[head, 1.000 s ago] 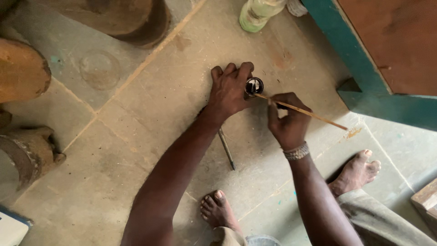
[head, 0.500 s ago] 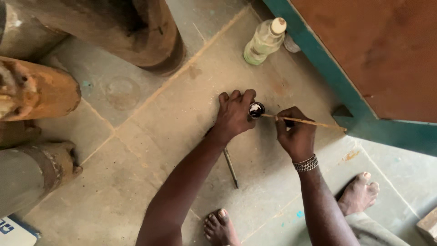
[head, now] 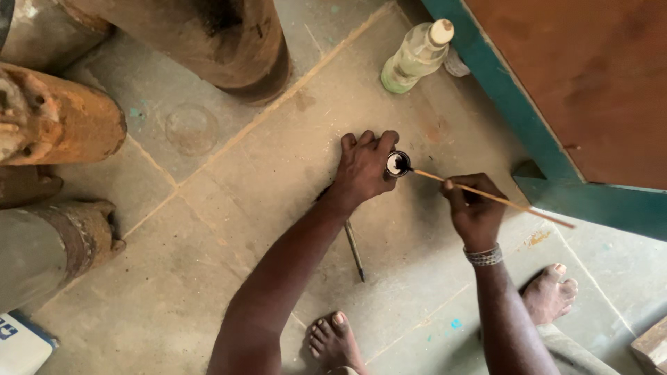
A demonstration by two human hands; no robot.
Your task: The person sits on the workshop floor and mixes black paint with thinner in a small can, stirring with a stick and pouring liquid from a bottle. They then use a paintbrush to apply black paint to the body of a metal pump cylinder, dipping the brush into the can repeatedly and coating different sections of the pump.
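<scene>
My left hand point(head: 363, 169) rests on the stone floor and holds a small dark round pot point(head: 397, 164) steady with its fingertips. My right hand point(head: 474, 207) grips a long thin wooden-handled brush point(head: 495, 200), whose tip dips into the pot's whitish contents. A silver bracelet point(head: 484, 256) sits on my right wrist. A second thin dark stick point(head: 353, 249) lies on the floor just under my left forearm.
A pale green plastic bottle point(head: 415, 59) stands by a teal-framed brown door point(head: 556, 90). Rusty cylindrical drums point(head: 208, 38) and pipes point(head: 59, 121) crowd the left. My bare feet point(head: 335, 340) rest on the tiles; a blue-white box point(head: 17, 344) sits bottom left.
The view has shifted, so more of the drums and the bottle show. My hands stay at the pot, with the brush tip still in it.
</scene>
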